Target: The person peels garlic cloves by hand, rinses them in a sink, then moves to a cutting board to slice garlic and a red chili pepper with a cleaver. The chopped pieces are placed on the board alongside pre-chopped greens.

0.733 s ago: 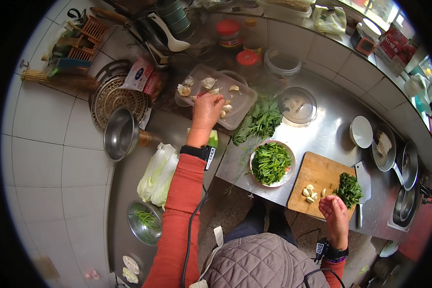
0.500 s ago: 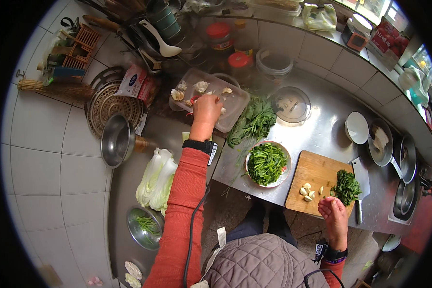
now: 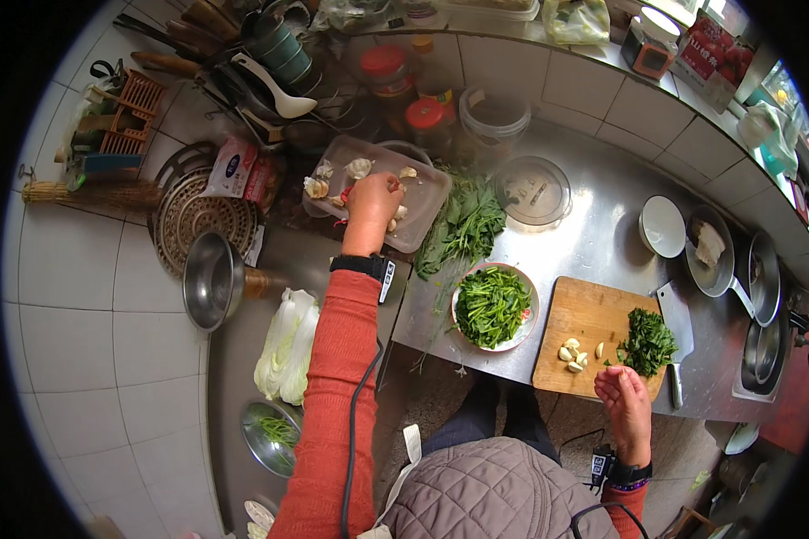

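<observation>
My left hand (image 3: 373, 205) reaches into a shallow clear plastic container (image 3: 430, 211) at the back left. Its fingers are curled together, and what they hold is hidden. Around it lie garlic bulbs (image 3: 359, 168), loose cloves and a few red chillies (image 3: 346, 195). Beside the front edge of a wooden cutting board (image 3: 584, 314), my right hand (image 3: 626, 400) is held up with its fingers curled in. Whether something is in them I cannot make out. On the board are several peeled garlic cloves (image 3: 573, 355) and a heap of chopped green leaves (image 3: 647, 342).
A cleaver (image 3: 678, 323) lies at the board's right edge. Left of the board stands a plate of cut green stems (image 3: 493, 307), with leafy greens (image 3: 466, 220) behind it. Napa cabbage (image 3: 288, 346) and a steel bowl (image 3: 271, 437) are at the left. A white bowl (image 3: 663, 226) and pans (image 3: 712, 256) stand right.
The view has shifted slightly, so most things sit a little further left. My left hand stays in the container, and my right hand keeps its place and curled shape by the board.
</observation>
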Motion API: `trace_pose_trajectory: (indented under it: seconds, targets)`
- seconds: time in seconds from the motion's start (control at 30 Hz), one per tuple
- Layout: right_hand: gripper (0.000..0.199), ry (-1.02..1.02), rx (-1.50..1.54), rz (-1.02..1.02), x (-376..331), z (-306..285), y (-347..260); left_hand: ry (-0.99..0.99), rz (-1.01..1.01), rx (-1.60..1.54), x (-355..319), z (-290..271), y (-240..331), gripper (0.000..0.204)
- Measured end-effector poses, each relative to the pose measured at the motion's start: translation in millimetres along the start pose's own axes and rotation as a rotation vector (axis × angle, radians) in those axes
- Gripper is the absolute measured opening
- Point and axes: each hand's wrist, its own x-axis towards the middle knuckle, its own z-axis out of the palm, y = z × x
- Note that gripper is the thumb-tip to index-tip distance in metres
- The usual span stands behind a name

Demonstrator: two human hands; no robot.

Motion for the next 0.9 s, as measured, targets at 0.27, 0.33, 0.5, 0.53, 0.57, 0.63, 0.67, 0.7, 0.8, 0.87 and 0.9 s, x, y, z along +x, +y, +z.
trace_pose_trajectory:
  seconds: [0.27,0.33,0.5,0.53,0.57,0.63,0.67,0.7,0.8,0.87,0.9]
  targets:
    - [0.023,0.008,0.021,0.0,-7.0,-4.3,-1.1,0.087,0.067,0.042,-12.8,-17.6,33.4,0.02]
    - [0.023,0.02,0.007,0.007,-10.0,-5.1,-2.0,0.042,0.108,-0.1,-35.4,-25.9,65.0,0.022]
    - [0.022,0.014,-0.015,0.039,-16.0,-5.2,-6.1,-0.568,0.11,-1.011,-159.8,-26.7,170.5,0.023]
    - [0.024,0.035,-0.043,0.057,-16.6,-7.6,-7.7,-0.739,-0.003,-1.251,-177.1,-23.9,186.9,0.022]
    - [0.025,-0.012,-0.046,0.026,-18.6,-11.8,-9.0,-0.828,-0.118,-1.385,-190.2,-20.0,198.7,0.025]
    - [0.026,-0.055,-0.029,-0.011,-24.6,-25.7,-11.0,-0.857,-0.123,-1.534,-216.4,-11.7,218.5,0.034]
    - [0.027,-0.1,0.007,-0.044,-31.0,-36.4,-11.5,-0.894,-0.144,-1.617,-227.5,-5.6,228.9,0.037]
    - [0.028,-0.066,0.004,-0.035,-38.0,-48.6,-11.5,-0.968,-0.211,-1.785,-238.1,0.6,239.5,0.036]
    - [0.028,-0.054,0.039,-0.09,-68.5,-96.6,-11.0,-1.149,-0.335,-1.974,-268.6,25.5,279.7,0.04]
    - [0.027,0.004,0.052,-0.099,-91.5,-133.8,-12.6,-1.221,-0.319,-2.027,-293.0,41.2,309.7,0.039]
    - [0.027,0.039,0.066,-0.108,-102.8,-152.1,-13.9,-1.257,-0.344,-2.033,-305.6,47.6,324.4,0.038]
